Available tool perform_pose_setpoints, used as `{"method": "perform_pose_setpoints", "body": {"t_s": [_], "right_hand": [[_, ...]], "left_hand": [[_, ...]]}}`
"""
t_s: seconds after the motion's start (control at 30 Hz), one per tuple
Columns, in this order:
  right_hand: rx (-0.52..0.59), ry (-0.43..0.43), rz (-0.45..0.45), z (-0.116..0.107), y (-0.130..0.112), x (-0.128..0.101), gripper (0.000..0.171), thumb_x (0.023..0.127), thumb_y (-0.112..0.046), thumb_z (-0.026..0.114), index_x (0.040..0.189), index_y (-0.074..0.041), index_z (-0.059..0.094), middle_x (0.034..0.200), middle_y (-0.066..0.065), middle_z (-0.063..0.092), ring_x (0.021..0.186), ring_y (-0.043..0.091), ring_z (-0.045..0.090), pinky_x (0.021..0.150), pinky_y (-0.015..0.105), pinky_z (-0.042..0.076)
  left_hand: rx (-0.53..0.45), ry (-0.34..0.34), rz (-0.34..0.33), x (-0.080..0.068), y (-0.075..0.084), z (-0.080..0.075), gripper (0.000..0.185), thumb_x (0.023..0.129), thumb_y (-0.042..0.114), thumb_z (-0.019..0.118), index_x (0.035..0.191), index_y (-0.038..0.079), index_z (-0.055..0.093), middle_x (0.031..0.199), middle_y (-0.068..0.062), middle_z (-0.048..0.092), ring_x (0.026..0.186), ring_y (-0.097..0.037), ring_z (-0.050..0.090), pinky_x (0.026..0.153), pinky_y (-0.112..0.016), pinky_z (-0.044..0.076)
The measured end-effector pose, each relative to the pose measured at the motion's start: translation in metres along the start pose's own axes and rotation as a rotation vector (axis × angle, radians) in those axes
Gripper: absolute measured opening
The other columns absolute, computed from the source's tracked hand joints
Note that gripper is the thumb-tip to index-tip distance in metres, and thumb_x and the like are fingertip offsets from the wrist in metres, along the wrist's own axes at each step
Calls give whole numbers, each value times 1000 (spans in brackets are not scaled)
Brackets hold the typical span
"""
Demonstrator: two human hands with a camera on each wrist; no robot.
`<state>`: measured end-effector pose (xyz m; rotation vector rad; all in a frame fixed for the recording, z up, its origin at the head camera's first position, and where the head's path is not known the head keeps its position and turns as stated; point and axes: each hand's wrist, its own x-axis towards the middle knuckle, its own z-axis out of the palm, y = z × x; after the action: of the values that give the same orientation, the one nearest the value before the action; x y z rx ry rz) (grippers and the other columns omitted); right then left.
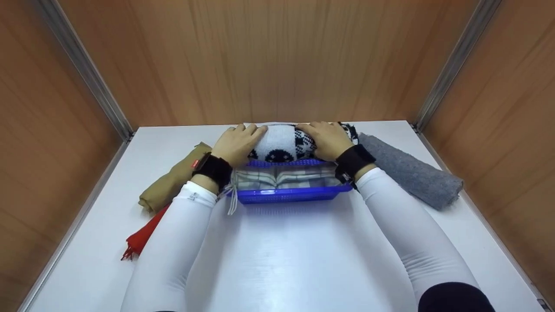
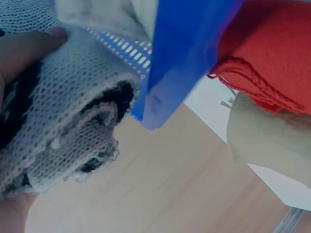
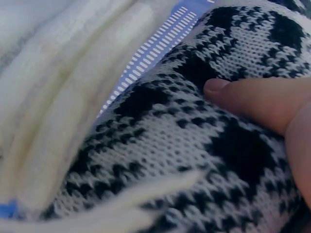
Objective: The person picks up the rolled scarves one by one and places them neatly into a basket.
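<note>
A rolled black-and-white knitted scarf [image 1: 279, 141] lies across the back of a blue plastic basket [image 1: 288, 197]. My left hand [image 1: 236, 143] grips its left part, thumb on the near side in the left wrist view. Around the right part, my right hand [image 1: 328, 141] holds the roll, its thumb pressed on the patterned knit [image 3: 180, 136]. In front of the roll, a folded pale plaid scarf [image 1: 299, 177] with fringe lies in the basket. The far fingers of both hands are partly hidden behind the roll.
To the left lie an olive rolled cloth [image 1: 173, 177] and a red fringed scarf [image 1: 145, 232], partly covered by my left arm. A grey rolled cloth [image 1: 412, 173] lies on the right. Wood-grain panels [image 1: 277, 65] enclose the white table [image 1: 269, 260] at the back and sides.
</note>
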<state>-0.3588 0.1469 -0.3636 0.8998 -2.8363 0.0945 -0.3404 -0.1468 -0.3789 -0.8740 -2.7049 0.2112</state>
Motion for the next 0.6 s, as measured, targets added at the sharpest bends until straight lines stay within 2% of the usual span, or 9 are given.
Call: {"method": "perform_pose_setpoints", "body": {"t_s": [0.13, 0.33, 0.6], "right_hand": [[-14, -1, 13, 5, 1, 5, 85, 83, 0, 79, 161, -22, 51, 153, 14, 65, 136, 45, 63, 111, 67, 49], [-12, -47, 33, 15, -3, 14, 83, 86, -3, 78, 161, -23, 51, 153, 14, 65, 138, 43, 62, 110, 68, 50], [-31, -77, 62, 19, -7, 18, 80, 90, -3, 77, 161, -26, 52, 151, 14, 66, 136, 43, 65, 109, 69, 51]], "left_hand": [[3, -9, -13, 3, -1, 4, 76, 90, 3, 78, 157, 9, 43, 141, -21, 64, 122, -47, 66, 95, -57, 61], [-29, -41, -49, 3, -4, 13, 78, 85, 7, 84, 154, 10, 47, 136, -21, 67, 117, -47, 69, 92, -59, 62], [-59, -125, -88, 7, -4, 19, 77, 88, 5, 77, 159, 11, 46, 142, -21, 65, 125, -49, 66, 100, -60, 60]]}}
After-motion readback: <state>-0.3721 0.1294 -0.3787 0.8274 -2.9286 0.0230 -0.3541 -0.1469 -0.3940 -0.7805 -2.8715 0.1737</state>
